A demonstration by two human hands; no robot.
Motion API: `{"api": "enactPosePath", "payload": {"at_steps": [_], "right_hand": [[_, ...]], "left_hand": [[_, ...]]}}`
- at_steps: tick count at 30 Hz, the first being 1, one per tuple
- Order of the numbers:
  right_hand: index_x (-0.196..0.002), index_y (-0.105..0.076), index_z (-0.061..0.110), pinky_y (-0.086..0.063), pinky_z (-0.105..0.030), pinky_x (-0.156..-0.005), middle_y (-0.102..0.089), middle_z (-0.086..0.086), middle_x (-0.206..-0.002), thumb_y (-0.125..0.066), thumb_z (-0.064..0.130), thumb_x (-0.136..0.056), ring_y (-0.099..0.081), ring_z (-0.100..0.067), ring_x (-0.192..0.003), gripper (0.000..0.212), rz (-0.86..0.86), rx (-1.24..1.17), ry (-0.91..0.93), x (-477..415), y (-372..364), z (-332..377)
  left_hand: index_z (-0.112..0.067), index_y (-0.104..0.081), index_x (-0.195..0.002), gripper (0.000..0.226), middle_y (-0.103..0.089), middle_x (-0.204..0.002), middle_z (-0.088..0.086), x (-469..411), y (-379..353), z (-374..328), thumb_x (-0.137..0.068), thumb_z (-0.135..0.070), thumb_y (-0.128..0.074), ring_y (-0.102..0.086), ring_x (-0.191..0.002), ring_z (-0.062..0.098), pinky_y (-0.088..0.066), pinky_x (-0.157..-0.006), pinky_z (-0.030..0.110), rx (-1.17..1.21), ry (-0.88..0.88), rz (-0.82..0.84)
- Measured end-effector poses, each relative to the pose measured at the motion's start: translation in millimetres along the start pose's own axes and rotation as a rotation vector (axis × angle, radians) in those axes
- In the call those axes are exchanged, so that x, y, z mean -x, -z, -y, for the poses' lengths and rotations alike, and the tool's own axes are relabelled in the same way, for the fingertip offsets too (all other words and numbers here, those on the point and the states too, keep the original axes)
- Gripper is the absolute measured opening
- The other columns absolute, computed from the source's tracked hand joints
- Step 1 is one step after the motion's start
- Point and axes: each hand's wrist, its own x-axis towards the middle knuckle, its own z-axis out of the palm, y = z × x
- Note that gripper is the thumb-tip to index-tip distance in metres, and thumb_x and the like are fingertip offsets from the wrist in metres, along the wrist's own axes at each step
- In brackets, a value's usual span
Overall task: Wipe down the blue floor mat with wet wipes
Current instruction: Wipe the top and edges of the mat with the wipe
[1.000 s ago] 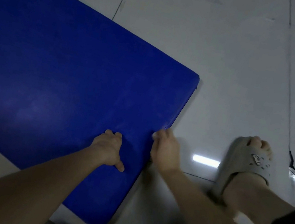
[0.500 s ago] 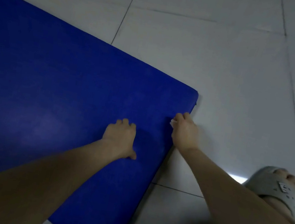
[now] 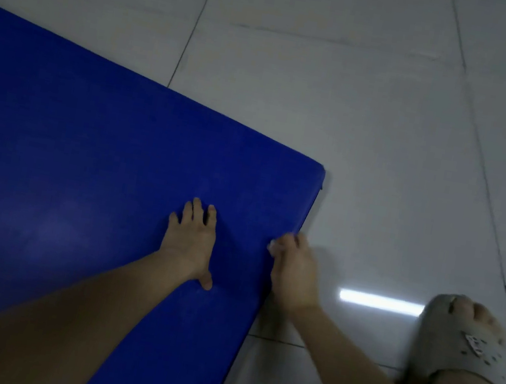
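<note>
Back along the mat's right edge comes our right hand (image 3: 293, 272), which half a second ago sat nearer the far corner; our grey slipper (image 3: 466, 348) has also come further into view. We press our left hand (image 3: 191, 245) flat, fingers spread, on the blue floor mat (image 3: 79, 179), seemingly to stop it sliding on the tiled floor (image 3: 359, 109) while the other hand scrubs. Our right hand curls round a wet wipe (image 3: 270, 246), only a white sliver showing at the fingertips, and rides the border, partly over the tile. The mat stretches away left beneath both hands, its corner just beyond the right one.
</note>
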Motion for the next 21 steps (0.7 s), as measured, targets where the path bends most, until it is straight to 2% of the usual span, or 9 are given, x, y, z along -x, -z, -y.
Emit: {"api": "enactPosePath", "payload": {"at_steps": [3,6,8,11,13,15,17,21], "right_hand": [[-0.094,-0.058,0.005,-0.052,-0.044,-0.069,-0.057,-0.012,-0.104,-0.056,0.013,-0.099,-0.057,-0.029,-0.074,0.01,-0.086,0.044,-0.078,-67,4,-14],[-0.102,-0.058,0.005,-0.047,-0.037,-0.071,-0.054,-0.012,-0.111,-0.055,0.014,-0.1,-0.058,-0.029,-0.079,0.01,-0.124,0.028,-0.241,-124,16,-25],[-0.104,-0.058,0.005,-0.047,-0.038,-0.071,-0.054,-0.013,-0.111,-0.053,0.012,-0.099,-0.059,-0.031,-0.081,0.01,-0.132,0.025,-0.284,-133,19,-29],[-0.102,-0.061,0.006,-0.046,-0.035,-0.072,-0.057,-0.013,-0.109,-0.053,0.014,-0.1,-0.061,-0.032,-0.083,0.011,-0.093,-0.019,-0.266,-88,10,-18],[-0.097,-0.061,0.013,-0.052,-0.036,-0.075,-0.056,-0.004,-0.105,-0.053,0.019,-0.102,-0.061,-0.021,-0.08,0.012,-0.05,-0.071,-0.218,-31,5,-2],[-0.091,-0.06,0.017,-0.052,-0.032,-0.072,-0.053,0.005,-0.1,-0.054,0.02,-0.102,-0.055,-0.011,-0.076,0.014,-0.024,-0.119,-0.136,22,-2,14],[-0.088,-0.06,0.018,-0.051,-0.031,-0.069,-0.052,0.008,-0.098,-0.054,0.019,-0.102,-0.053,-0.009,-0.075,0.015,0.024,-0.139,-0.09,53,-3,23],[-0.089,-0.059,0.013,-0.054,-0.041,-0.071,-0.055,-0.001,-0.099,-0.055,0.019,-0.101,-0.057,-0.019,-0.075,0.014,-0.006,-0.092,-0.089,15,3,9]], "left_hand": [[-0.008,0.021,-0.158,0.164,0.019,-0.165,0.024,-1,-4,2,-0.053,-0.069,-0.089,0.007,-0.155,0.038,-0.02,-0.123,0.052,0.023,-0.009,0.017],[-0.008,0.021,-0.158,0.163,0.02,-0.164,0.023,-1,-5,2,-0.054,-0.068,-0.089,0.01,-0.155,0.038,-0.022,-0.122,0.051,0.03,-0.013,0.026],[-0.007,0.021,-0.157,0.164,0.02,-0.164,0.024,-2,-4,1,-0.053,-0.068,-0.089,0.01,-0.155,0.038,-0.024,-0.122,0.051,0.012,-0.017,0.025],[-0.007,0.024,-0.156,0.165,0.023,-0.163,0.025,-1,-2,-1,-0.054,-0.069,-0.089,0.011,-0.154,0.039,-0.023,-0.122,0.052,0.008,-0.008,0.057],[-0.006,0.025,-0.156,0.164,0.024,-0.163,0.025,0,2,-1,-0.055,-0.067,-0.089,0.012,-0.154,0.039,-0.021,-0.123,0.052,0.021,-0.007,0.058],[-0.007,0.024,-0.157,0.163,0.023,-0.163,0.024,0,3,0,-0.056,-0.066,-0.089,0.011,-0.154,0.039,-0.022,-0.123,0.053,0.035,-0.012,0.046],[-0.008,0.022,-0.157,0.162,0.022,-0.164,0.024,1,3,1,-0.055,-0.067,-0.089,0.01,-0.155,0.039,-0.022,-0.123,0.053,0.051,-0.015,0.032],[-0.009,0.023,-0.157,0.163,0.023,-0.164,0.023,1,2,1,-0.054,-0.067,-0.09,0.012,-0.155,0.038,-0.02,-0.123,0.052,0.066,-0.018,0.028]]}}
